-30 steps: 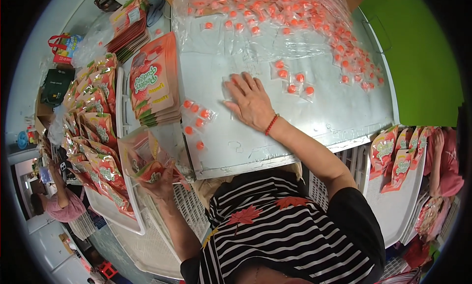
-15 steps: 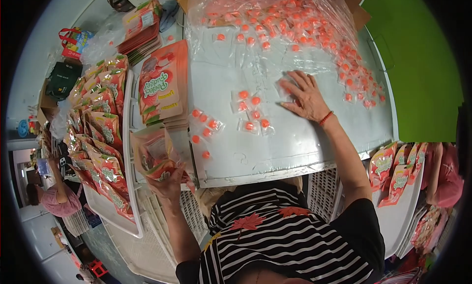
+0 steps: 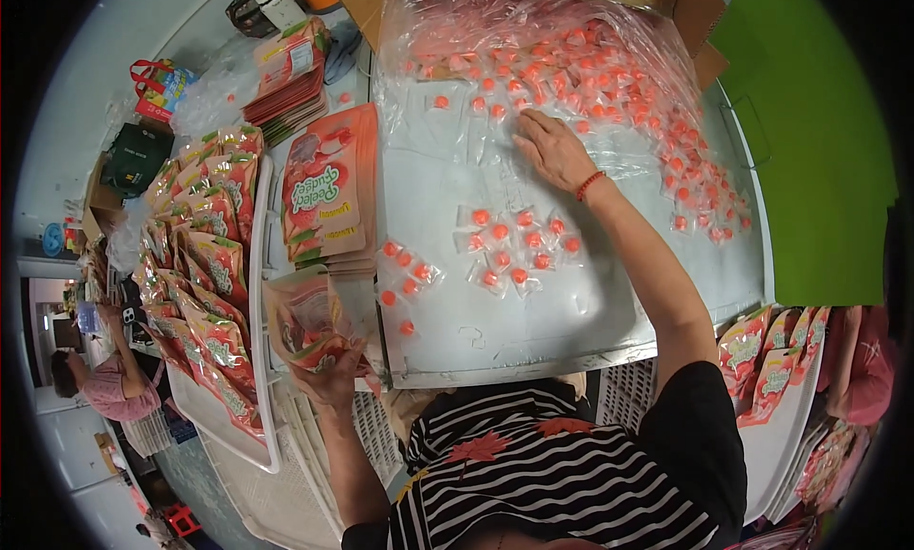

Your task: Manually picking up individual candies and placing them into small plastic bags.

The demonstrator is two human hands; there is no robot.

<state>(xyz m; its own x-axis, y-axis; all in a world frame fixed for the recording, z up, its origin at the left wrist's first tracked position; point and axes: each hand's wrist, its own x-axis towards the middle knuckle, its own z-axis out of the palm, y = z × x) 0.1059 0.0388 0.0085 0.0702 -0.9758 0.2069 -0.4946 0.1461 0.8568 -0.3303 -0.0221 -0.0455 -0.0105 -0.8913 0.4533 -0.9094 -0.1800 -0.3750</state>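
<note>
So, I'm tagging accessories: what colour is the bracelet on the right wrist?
Bracelet: red, best seen in the head view.

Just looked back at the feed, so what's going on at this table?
A person holds an open pouch in the left hand beside the metal table. The right hand is at the near edge of a heap of wrapped red pieces. A loose cluster lies mid-table, a smaller group at left. Flat pouches are stacked nearby; others stand in a white tray.

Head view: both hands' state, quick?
Left hand: closed on an open pouch.
Right hand: open at the wrapped red pieces; whether it holds any cannot be told.
</note>
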